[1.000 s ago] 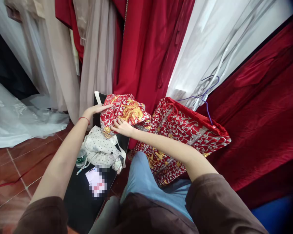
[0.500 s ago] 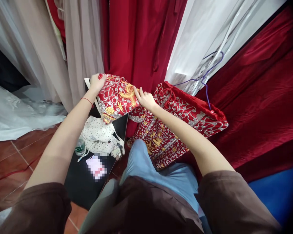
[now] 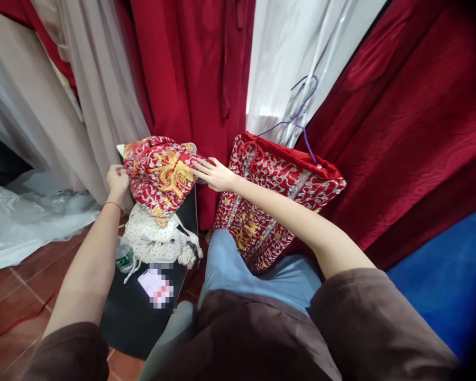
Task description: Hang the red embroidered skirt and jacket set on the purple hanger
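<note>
A folded red garment (image 3: 158, 174) with gold and silver embroidery lies heaped over a dotted white cloth bag (image 3: 150, 238) on a black bench. Close against the garment's left edge is my left hand (image 3: 118, 181), its fingers curled closed; what they pinch, if anything, is hidden. My right hand (image 3: 220, 175) reaches across to the garment's right side, fingers stretched out and their tips touching the cloth. A matching red embroidered skirt (image 3: 277, 180) hangs from a purple hanger (image 3: 301, 114) to the right, partly behind my right forearm.
On the black bench (image 3: 130, 323) are a phone (image 3: 154, 286) and a clear bottle (image 3: 124, 256), near the dotted bag. Red curtains (image 3: 182, 69) and beige drapes (image 3: 99, 74) hang behind. White lacy fabric (image 3: 27, 222) spreads over the tiled floor (image 3: 27, 280) at left.
The garment has come down onto the bag and its folds have shifted. My left hand has moved from its top left corner to lower beside it. My right hand's fingers have straightened.
</note>
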Action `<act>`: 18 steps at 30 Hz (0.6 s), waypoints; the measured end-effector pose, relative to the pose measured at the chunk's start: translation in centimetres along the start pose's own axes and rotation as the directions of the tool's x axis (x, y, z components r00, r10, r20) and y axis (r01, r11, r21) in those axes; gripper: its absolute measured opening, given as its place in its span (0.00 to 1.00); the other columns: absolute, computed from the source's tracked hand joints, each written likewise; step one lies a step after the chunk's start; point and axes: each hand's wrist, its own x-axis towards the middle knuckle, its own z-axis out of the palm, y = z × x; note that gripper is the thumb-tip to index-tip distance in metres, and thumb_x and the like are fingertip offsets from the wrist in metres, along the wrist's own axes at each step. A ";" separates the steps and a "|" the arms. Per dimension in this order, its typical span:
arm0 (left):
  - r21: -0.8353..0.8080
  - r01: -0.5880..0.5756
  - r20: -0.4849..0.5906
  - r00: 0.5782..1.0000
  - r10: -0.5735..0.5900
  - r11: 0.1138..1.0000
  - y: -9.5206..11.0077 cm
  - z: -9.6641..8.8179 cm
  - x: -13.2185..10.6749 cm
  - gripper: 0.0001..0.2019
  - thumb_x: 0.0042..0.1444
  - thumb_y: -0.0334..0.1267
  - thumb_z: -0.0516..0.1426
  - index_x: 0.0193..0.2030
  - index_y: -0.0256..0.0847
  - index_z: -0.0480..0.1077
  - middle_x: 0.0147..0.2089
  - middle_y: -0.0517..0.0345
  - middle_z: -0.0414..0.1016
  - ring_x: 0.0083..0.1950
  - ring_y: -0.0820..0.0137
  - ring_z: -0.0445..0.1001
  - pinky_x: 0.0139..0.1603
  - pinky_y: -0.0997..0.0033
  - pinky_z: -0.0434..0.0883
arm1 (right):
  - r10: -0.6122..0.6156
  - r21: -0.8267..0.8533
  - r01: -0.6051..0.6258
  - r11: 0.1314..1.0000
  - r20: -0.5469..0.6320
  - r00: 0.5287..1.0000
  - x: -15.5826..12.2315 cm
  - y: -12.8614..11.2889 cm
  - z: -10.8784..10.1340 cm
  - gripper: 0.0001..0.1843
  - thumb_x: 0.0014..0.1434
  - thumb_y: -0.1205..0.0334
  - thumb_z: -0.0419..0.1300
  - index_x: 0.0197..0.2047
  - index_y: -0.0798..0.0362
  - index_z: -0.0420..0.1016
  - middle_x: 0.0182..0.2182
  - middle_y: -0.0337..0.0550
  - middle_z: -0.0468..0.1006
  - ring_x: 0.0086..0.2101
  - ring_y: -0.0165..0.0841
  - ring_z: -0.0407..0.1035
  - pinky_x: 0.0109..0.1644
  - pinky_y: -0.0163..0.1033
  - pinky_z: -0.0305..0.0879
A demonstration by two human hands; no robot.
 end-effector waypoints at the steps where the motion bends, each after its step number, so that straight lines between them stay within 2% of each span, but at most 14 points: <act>1: -0.019 0.077 -0.102 0.992 -0.079 0.997 1.3 0.6 0.0 0.11 0.67 0.34 0.39 0.41 0.41 0.61 0.44 0.52 0.73 0.60 0.55 0.66 0.60 0.48 0.61 | -0.023 -0.008 0.023 1.000 0.001 1.000 -1.4 0.8 -0.3 0.35 0.62 0.71 0.51 0.72 0.62 0.53 0.71 0.64 0.56 0.69 0.53 0.52 0.68 0.63 0.53; 3: -0.096 0.236 -0.282 0.925 -0.253 0.967 5.0 1.8 0.1 0.14 0.67 0.32 0.37 0.48 0.38 0.61 0.59 0.42 0.68 0.67 0.50 0.60 0.63 0.40 0.57 | -0.010 -0.024 0.010 1.000 0.015 1.000 -4.2 2.7 -1.0 0.29 0.65 0.70 0.47 0.68 0.64 0.60 0.67 0.66 0.63 0.66 0.51 0.59 0.66 0.62 0.56; 4: -0.128 0.251 -0.333 0.900 -0.281 0.959 7.1 2.4 0.1 0.14 0.67 0.33 0.38 0.51 0.37 0.60 0.64 0.39 0.64 0.69 0.48 0.57 0.65 0.38 0.53 | 0.043 -0.033 -0.042 0.999 0.016 0.999 -5.5 3.5 -1.5 0.27 0.66 0.71 0.45 0.66 0.64 0.63 0.65 0.67 0.66 0.64 0.51 0.61 0.65 0.62 0.57; 5: -0.149 0.225 -0.373 0.889 -0.266 0.963 9.3 3.0 -0.1 0.13 0.67 0.35 0.41 0.53 0.36 0.59 0.67 0.39 0.60 0.71 0.49 0.54 0.67 0.39 0.50 | 0.132 -0.044 -0.132 0.990 0.006 0.991 -6.7 4.1 -1.8 0.26 0.65 0.71 0.44 0.64 0.65 0.65 0.63 0.69 0.68 0.62 0.52 0.63 0.63 0.62 0.58; 6: -0.167 0.118 -0.421 0.889 -0.179 0.979 11.4 3.6 -0.5 0.13 0.65 0.35 0.45 0.54 0.36 0.59 0.67 0.39 0.60 0.71 0.50 0.53 0.70 0.41 0.46 | 0.254 -0.055 -0.254 0.966 -0.020 0.967 -7.8 4.7 -2.1 0.26 0.65 0.72 0.44 0.63 0.66 0.66 0.62 0.70 0.68 0.61 0.53 0.63 0.63 0.63 0.58; 7: -0.155 -0.044 -0.443 0.896 -0.030 0.987 13.5 4.3 -1.2 0.13 0.63 0.35 0.48 0.54 0.36 0.60 0.67 0.40 0.59 0.72 0.51 0.52 0.71 0.42 0.42 | 0.398 -0.062 -0.401 0.914 -0.060 0.915 -8.8 5.1 -2.3 0.26 0.64 0.72 0.44 0.63 0.68 0.65 0.61 0.72 0.68 0.60 0.54 0.63 0.63 0.65 0.57; 8: -0.141 -0.204 -0.440 0.889 0.123 0.969 15.5 5.2 -2.1 0.14 0.62 0.34 0.49 0.54 0.37 0.60 0.67 0.39 0.58 0.72 0.50 0.51 0.72 0.42 0.41 | 0.549 -0.061 -0.557 0.828 -0.110 0.829 -9.7 5.4 -2.4 0.27 0.62 0.72 0.45 0.63 0.70 0.64 0.61 0.74 0.67 0.60 0.55 0.62 0.63 0.67 0.55; 9: -0.137 -0.336 -0.402 0.879 0.257 0.932 17.5 6.2 -3.2 0.14 0.61 0.33 0.50 0.54 0.38 0.61 0.68 0.38 0.57 0.72 0.48 0.49 0.72 0.41 0.40 | 0.688 -0.054 -0.701 0.711 -0.156 0.709 -10.7 5.7 -2.4 0.29 0.61 0.72 0.46 0.64 0.72 0.62 0.61 0.76 0.66 0.60 0.57 0.62 0.63 0.70 0.53; 11: -0.128 -0.476 -0.233 0.867 0.440 0.870 21.3 8.7 -5.8 0.16 0.59 0.35 0.51 0.53 0.37 0.63 0.67 0.34 0.58 0.73 0.43 0.48 0.71 0.38 0.40 | 0.874 -0.038 -0.894 0.447 -0.192 0.446 -12.5 6.1 -2.3 0.31 0.57 0.72 0.48 0.63 0.76 0.61 0.58 0.79 0.68 0.59 0.58 0.62 0.63 0.71 0.49; 12: -0.116 -0.503 -0.134 0.863 0.488 0.857 23.0 10.2 -7.2 0.18 0.57 0.35 0.53 0.55 0.35 0.63 0.67 0.31 0.58 0.73 0.40 0.49 0.71 0.37 0.41 | 0.921 -0.038 -0.936 0.349 -0.172 0.350 -13.5 6.4 -2.2 0.30 0.56 0.72 0.49 0.61 0.78 0.63 0.55 0.79 0.70 0.57 0.57 0.64 0.63 0.69 0.49; 13: -0.098 -0.525 -0.040 0.851 0.524 0.845 24.7 11.6 -8.5 0.21 0.56 0.35 0.55 0.56 0.32 0.62 0.66 0.29 0.59 0.72 0.38 0.50 0.70 0.37 0.44 | 0.944 -0.042 -0.954 0.298 -0.133 0.301 -14.5 6.6 -2.2 0.29 0.56 0.72 0.50 0.58 0.80 0.65 0.52 0.79 0.72 0.55 0.55 0.65 0.63 0.67 0.50; 14: -0.074 -0.539 0.038 0.839 0.542 0.839 26.3 13.0 -9.8 0.25 0.54 0.36 0.56 0.58 0.29 0.62 0.66 0.26 0.59 0.72 0.37 0.51 0.70 0.37 0.46 | 0.950 -0.046 -0.954 0.297 -0.092 0.300 -15.5 6.8 -2.2 0.26 0.55 0.72 0.50 0.55 0.79 0.68 0.49 0.77 0.74 0.53 0.53 0.67 0.63 0.64 0.51; 16: -0.004 -0.564 0.152 0.816 0.558 0.826 28.9 15.5 -11.8 0.31 0.52 0.37 0.58 0.63 0.26 0.59 0.68 0.24 0.58 0.71 0.38 0.53 0.70 0.40 0.50 | 0.927 -0.037 -0.928 0.370 -0.049 0.372 -17.5 7.3 -2.5 0.22 0.57 0.69 0.51 0.50 0.75 0.73 0.45 0.72 0.77 0.50 0.51 0.68 0.62 0.61 0.52; 18: 0.063 -0.607 0.217 0.783 0.583 0.792 31.0 17.1 -13.1 0.35 0.53 0.38 0.57 0.67 0.26 0.54 0.72 0.26 0.54 0.74 0.42 0.52 0.72 0.43 0.51 | 0.899 -0.027 -0.901 0.433 -0.062 0.434 -19.4 7.6 -3.0 0.20 0.60 0.65 0.50 0.48 0.68 0.76 0.43 0.66 0.79 0.49 0.51 0.67 0.59 0.60 0.52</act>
